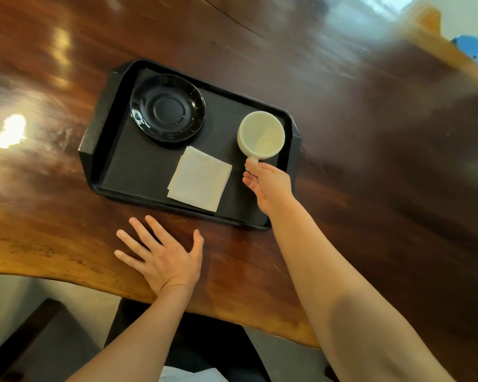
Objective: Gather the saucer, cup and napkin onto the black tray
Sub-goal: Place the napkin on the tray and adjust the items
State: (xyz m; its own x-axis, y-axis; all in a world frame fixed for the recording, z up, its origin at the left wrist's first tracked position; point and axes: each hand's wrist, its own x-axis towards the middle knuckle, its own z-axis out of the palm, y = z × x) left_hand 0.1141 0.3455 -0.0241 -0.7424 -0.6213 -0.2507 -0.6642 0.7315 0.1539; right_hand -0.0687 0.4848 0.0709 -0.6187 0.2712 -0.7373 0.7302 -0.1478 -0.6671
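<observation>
A black tray point(138, 172) lies on the wooden table. A glossy black saucer point(168, 107) sits in its far left part. A folded white napkin point(199, 179) lies near the tray's front edge, its corner reaching the rim. A cream cup point(261, 133) stands upright at the tray's right end. My right hand point(268, 186) pinches the cup's handle from the near side. My left hand point(160, 255) rests flat on the table just in front of the tray, fingers spread, holding nothing.
The wooden table point(370, 133) stretches far to the right and back; its wavy front edge runs close under my left wrist. A blue object point(472, 49) shows at the far right beyond the table. A dark bench point(33, 340) stands below at the left.
</observation>
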